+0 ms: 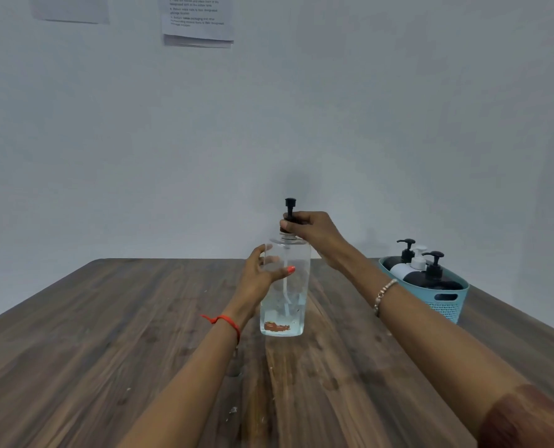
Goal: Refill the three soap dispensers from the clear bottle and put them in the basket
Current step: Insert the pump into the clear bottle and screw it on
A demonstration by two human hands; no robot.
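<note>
The clear bottle [288, 305] stands upright in the middle of the wooden table [107, 334], with a little liquid at its bottom. My left hand [259, 276] curls round its upper body. My right hand [311, 231] grips the collar of its black pump cap [290, 208] at the neck. A teal basket [446, 302] at the right holds three soap dispensers: a black one [404, 257] at the back, a white one [414, 263] in the middle, and a black one [434, 276] in front.
A pale wall rises right behind the table's far edge, with printed sheets [198, 21] pinned high up. The basket sits near the table's right edge.
</note>
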